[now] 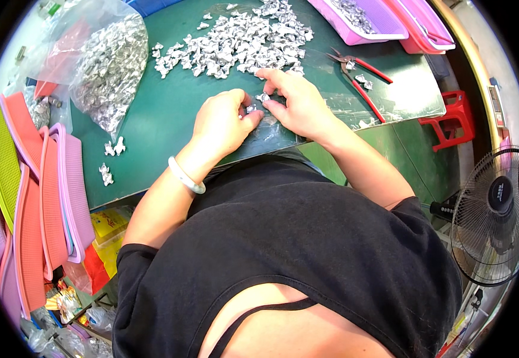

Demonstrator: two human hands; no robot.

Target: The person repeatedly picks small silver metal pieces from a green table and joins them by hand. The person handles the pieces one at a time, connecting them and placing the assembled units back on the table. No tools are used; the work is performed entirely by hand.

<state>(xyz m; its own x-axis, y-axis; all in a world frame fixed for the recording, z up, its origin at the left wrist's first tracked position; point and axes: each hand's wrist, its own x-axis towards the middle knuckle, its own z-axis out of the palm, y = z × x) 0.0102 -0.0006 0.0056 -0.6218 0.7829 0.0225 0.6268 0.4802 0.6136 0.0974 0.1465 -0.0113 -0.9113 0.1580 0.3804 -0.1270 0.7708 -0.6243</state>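
Silver piece point(262, 97), small and lumpy, sits at the near edge of the counter point(170, 113), between the two hands. Right hand point(298, 104): grip pinching that piece between thumb and fingers, index finger reaching out just beside the pile. Left hand point(220, 122): thumb and fingers pressed together on a second piece point(251, 109), partly hidden by the fingers; pale bracelet point(186, 176) round the wrist. Hands near each other; cannot tell if the two pieces touch.

Just beyond, large pile point(241, 42) of similar silver pieces, spread over the far middle of the counter, a few strays at its left. Right of the hands: red-handled pliers point(369, 101), lying spread, with loose bits point(364, 82) beside them. Far right: purple basket point(355, 37) with more silver pieces, pink basket point(418, 27) next to it.

Left: clear plastic bag point(113, 65) full of silver pieces; three loose ones point(105, 174) on the green top nearer. Near left, beside the counter: colored baskets point(29, 238) tipped up against each other, purple, green, coral. Right, off the counter: red stool point(459, 119) and, nearer, black fan point(500, 194).
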